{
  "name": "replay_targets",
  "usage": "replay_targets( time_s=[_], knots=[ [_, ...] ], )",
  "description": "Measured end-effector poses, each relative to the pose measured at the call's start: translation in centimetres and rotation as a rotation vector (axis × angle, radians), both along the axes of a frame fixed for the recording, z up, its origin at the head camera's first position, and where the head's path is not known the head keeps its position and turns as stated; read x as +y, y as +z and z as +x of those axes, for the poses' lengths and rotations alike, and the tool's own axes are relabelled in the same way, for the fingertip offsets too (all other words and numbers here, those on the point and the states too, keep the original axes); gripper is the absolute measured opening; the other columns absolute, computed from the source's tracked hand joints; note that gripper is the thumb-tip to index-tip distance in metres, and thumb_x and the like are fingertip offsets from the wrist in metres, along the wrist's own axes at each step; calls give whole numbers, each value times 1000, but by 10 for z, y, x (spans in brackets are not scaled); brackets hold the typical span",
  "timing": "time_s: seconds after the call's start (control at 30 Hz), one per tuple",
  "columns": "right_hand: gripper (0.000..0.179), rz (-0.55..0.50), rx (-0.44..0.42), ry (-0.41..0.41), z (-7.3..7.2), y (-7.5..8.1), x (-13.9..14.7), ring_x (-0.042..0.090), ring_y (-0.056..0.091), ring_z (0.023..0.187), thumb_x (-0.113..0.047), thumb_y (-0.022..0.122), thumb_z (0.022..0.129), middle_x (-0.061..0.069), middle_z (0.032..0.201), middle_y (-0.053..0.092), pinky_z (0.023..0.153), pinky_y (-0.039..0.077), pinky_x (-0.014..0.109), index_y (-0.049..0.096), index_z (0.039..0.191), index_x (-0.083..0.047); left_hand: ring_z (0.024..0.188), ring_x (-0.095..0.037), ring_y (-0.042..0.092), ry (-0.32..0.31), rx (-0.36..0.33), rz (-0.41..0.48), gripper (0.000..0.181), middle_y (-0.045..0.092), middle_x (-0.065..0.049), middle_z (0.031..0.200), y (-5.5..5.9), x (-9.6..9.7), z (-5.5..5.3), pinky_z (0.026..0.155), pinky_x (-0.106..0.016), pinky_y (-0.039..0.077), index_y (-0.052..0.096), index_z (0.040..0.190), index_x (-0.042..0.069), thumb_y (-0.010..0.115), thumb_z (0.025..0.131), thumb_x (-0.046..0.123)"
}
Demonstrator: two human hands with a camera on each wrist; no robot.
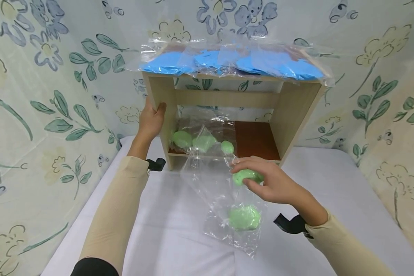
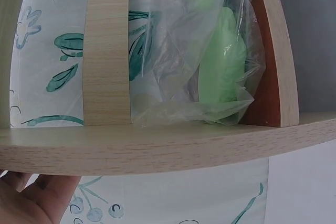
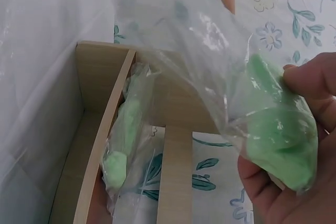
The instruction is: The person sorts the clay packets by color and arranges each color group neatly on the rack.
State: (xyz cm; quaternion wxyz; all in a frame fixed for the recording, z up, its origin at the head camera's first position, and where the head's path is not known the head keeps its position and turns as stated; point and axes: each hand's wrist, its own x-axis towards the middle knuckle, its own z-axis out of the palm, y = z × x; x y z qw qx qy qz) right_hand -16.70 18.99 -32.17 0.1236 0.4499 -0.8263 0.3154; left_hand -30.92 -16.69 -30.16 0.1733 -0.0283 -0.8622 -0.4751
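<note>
My left hand grips the left side panel of a small light-wood shelf unit; in the left wrist view its fingertips are hidden behind the panel's edge. My right hand holds a smooth green lump in a clear plastic bag, thumb on one side and fingers on the other, just in front of the shelf. Below that hand, another bagged green lump shows over the white cloth. Several more green lumps in clear bags lie on the left of the brown lower shelf board.
Several clear bags with bright blue contents lie side by side along the shelf unit's top, their edges overhanging it. The unit stands on a table with a white cloth. Flower-patterned cloth hangs behind and at both sides.
</note>
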Motion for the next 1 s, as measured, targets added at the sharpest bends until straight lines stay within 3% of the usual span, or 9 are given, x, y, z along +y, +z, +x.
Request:
replay_targets(
  time_s=[0.13, 0.33, 0.53, 0.6, 0.77, 0.87, 1.0],
  knots=[
    [39, -108, -42, -39, -21, -1, 1, 10, 60, 117, 8, 63, 83, 9, 126, 68, 85, 56, 25, 70, 114, -13, 133, -39, 52, -4, -9, 10, 58, 44, -17, 152, -1, -1, 0, 104, -60, 47, 20, 154, 21, 38, 103, 42],
    [32, -269, -238, -144, -49, -5, 6, -10, 54, 115, 8, 60, 89, 17, 130, 63, 77, 51, 10, 67, 118, -4, 132, -39, 52, -3, -5, 17, 57, 46, -18, 151, -1, -1, -2, 105, -59, 47, 23, 154, 19, 40, 104, 40],
    [30, -350, -297, -220, -67, -10, 7, -3, 56, 110, 4, 59, 91, 16, 134, 61, 70, 52, 14, 66, 119, -2, 132, -39, 53, 7, 10, 0, 57, 47, -18, 150, 1, 0, -3, 106, -59, 46, 24, 153, 17, 40, 103, 39],
    [31, -371, -315, -266, -72, -10, 7, -1, 55, 113, 1, 59, 92, 15, 136, 60, 73, 51, 14, 65, 121, -3, 132, -39, 53, 12, 14, -1, 56, 47, -18, 150, 1, 0, -2, 106, -58, 46, 25, 153, 17, 40, 103, 39],
    [35, -408, -403, -479, -88, -20, 10, 4, 52, 105, -7, 57, 96, 12, 139, 59, 80, 45, 14, 61, 131, -9, 133, -39, 52, 9, 19, 1, 57, 47, -19, 150, 1, 0, -3, 106, -58, 46, 24, 153, 17, 40, 103, 39],
    [38, -429, -456, -608, -98, -31, 14, 9, 50, 98, -12, 56, 98, 14, 136, 58, 78, 44, 17, 58, 136, -10, 133, -39, 53, 5, 22, 1, 57, 47, -18, 150, 1, 0, -3, 106, -58, 46, 24, 153, 17, 40, 103, 39],
    [40, -411, -524, -698, -107, -44, 21, 19, 50, 104, -15, 53, 100, 17, 138, 55, 80, 43, 23, 54, 140, -9, 133, -39, 52, 2, 8, 3, 57, 46, -18, 152, 0, 0, -3, 106, -59, 47, 23, 154, 18, 39, 103, 40]
  ],
)
